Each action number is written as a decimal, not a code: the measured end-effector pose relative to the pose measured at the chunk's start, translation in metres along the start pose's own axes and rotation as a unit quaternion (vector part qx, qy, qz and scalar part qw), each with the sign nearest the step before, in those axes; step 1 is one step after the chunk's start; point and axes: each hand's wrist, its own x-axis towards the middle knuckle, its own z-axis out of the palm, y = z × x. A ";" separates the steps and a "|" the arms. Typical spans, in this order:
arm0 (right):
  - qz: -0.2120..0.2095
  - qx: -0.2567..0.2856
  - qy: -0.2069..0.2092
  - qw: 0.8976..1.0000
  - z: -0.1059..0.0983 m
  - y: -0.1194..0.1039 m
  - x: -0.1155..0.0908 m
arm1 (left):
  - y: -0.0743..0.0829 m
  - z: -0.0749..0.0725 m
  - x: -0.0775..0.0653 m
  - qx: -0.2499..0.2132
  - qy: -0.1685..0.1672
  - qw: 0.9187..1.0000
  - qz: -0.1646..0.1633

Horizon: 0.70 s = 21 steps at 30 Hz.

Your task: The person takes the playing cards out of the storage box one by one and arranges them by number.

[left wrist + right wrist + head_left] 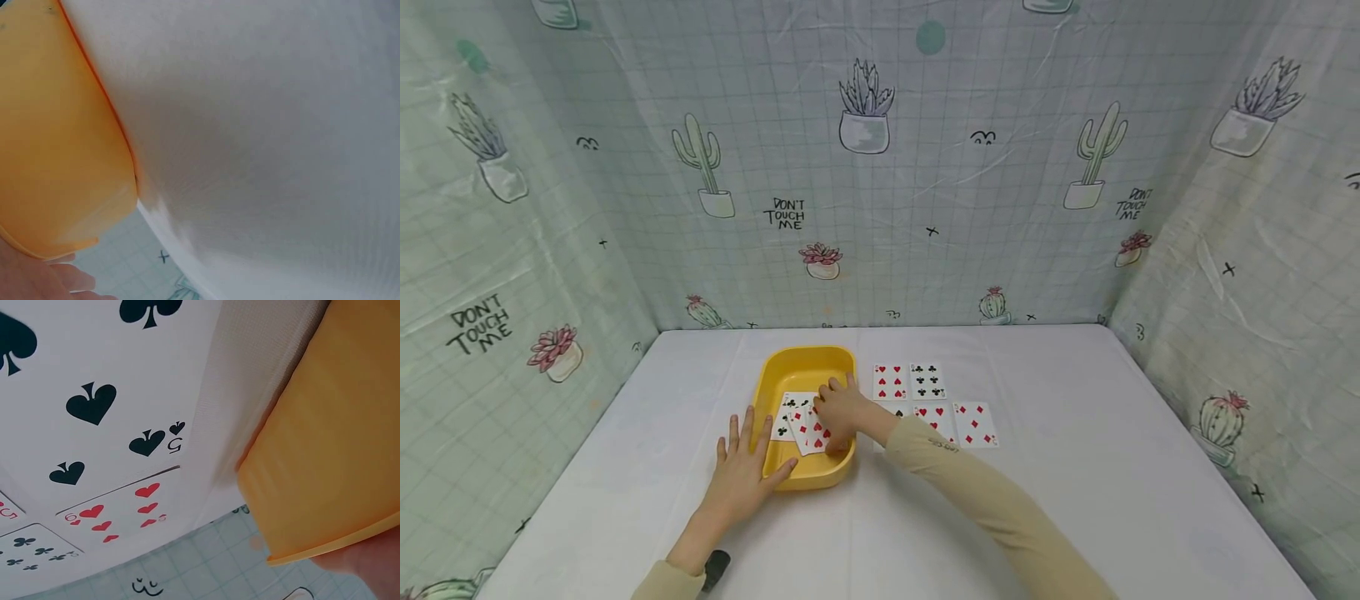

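Observation:
A yellow plastic tray (805,482) stands left of the table's middle, with several overlapping playing cards (781,427) inside, clubs, diamonds and hearts among them. My left hand (737,479) rests with spread fingers on the tray's near left rim. Over the tray's right wall reaches my right hand (842,412), its fingers bent down at the right side of the cards; whether they pinch one is hidden. In the left wrist view the tray's outer wall (62,125) fills the left. Only part of the right hand (356,565) shows below the rim in the right wrist view.
Face-up cards lie right of the tray in two rows: a six of hearts (890,382) and a six of clubs (928,382) behind, a five of spades (94,406), a hearts card (936,417) and a diamonds card (976,425) in front. Patterned cloth (880,208) encloses the table.

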 end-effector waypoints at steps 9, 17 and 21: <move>-0.013 0.034 0.044 0.998 -0.001 0.001 -0.003 | -0.001 0.000 0.000 0.000 0.001 1.000 0.000; -0.028 0.044 0.094 0.994 -0.006 0.005 -0.010 | -0.002 0.001 0.001 -0.006 -0.003 1.000 0.001; -0.035 0.056 0.116 0.991 -0.011 0.009 -0.017 | -0.002 0.001 0.002 -0.004 -0.003 1.000 0.002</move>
